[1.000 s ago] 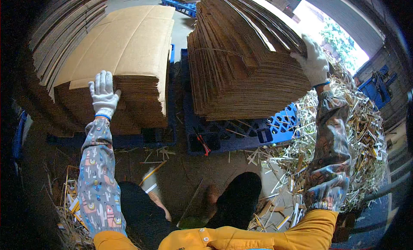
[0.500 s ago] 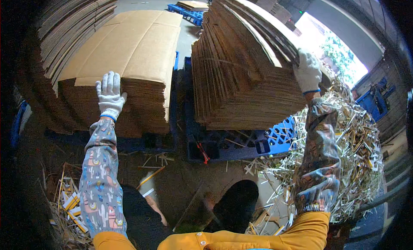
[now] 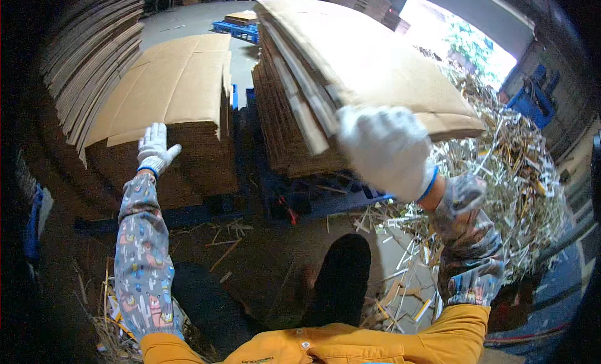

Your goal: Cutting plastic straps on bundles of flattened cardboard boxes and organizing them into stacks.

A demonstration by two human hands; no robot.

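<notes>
My left hand (image 3: 158, 152), in a white knit glove, rests with fingers extended against the near upper edge of a stack of flat brown cardboard (image 3: 172, 85). Over the right-hand stack (image 3: 275, 120), my right hand (image 3: 387, 152), gloved the same way and smeared by motion, is closed at the near edge of the upper cardboard sheets (image 3: 350, 51). These sheets lie tilted, their broad top face brightly lit, with layered edges fanned out along the left side. The glove hides the exact grip of the fingers.
Both stacks stand on blue pallets (image 3: 325, 207) with a narrow gap between. Tall cardboard layers (image 3: 94, 70) rise at far left. A big heap of paper strips (image 3: 501, 195) lies at right, with scraps on the floor. Further back is another blue pallet (image 3: 236, 31) carrying cardboard.
My right hand has moved left and nearer from the right stack's corner, and the upper sheets have shifted, showing more top face. My left hand stays at its stack; the view has shifted.
</notes>
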